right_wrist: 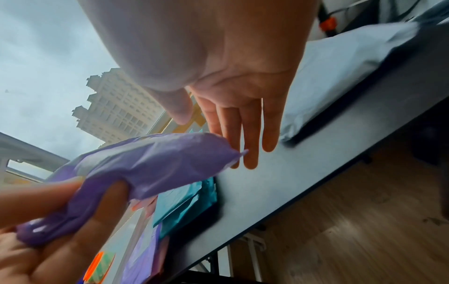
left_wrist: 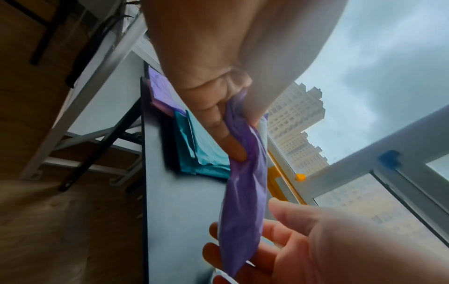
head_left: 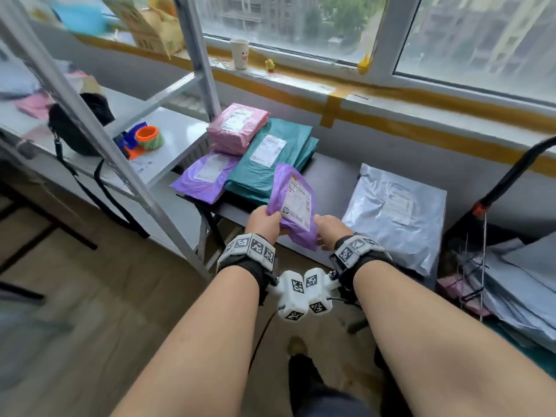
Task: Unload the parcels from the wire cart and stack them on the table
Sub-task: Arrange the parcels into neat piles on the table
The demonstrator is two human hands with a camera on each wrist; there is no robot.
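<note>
Head view: mounted high, facing forward and down along both forearms toward the table [head_left: 337, 176] beneath the window; hands sit mid-frame, at arm's length from the lens.

Left wrist view: set under the left wrist, looking along the palm of the left hand [left_wrist: 213, 63] at very close range, tilted up so that window and sky fill the side beyond the fingers.

Right wrist view: set under the right wrist, looking along the right hand [right_wrist: 243, 92], equally close and similarly upturned.

Shared: all three views take in the purple parcel [head_left: 294, 203] between the hands, the table edge and the teal parcels [head_left: 270, 161] beyond the left hand. Each wrist view also catches the opposite hand.
</note>
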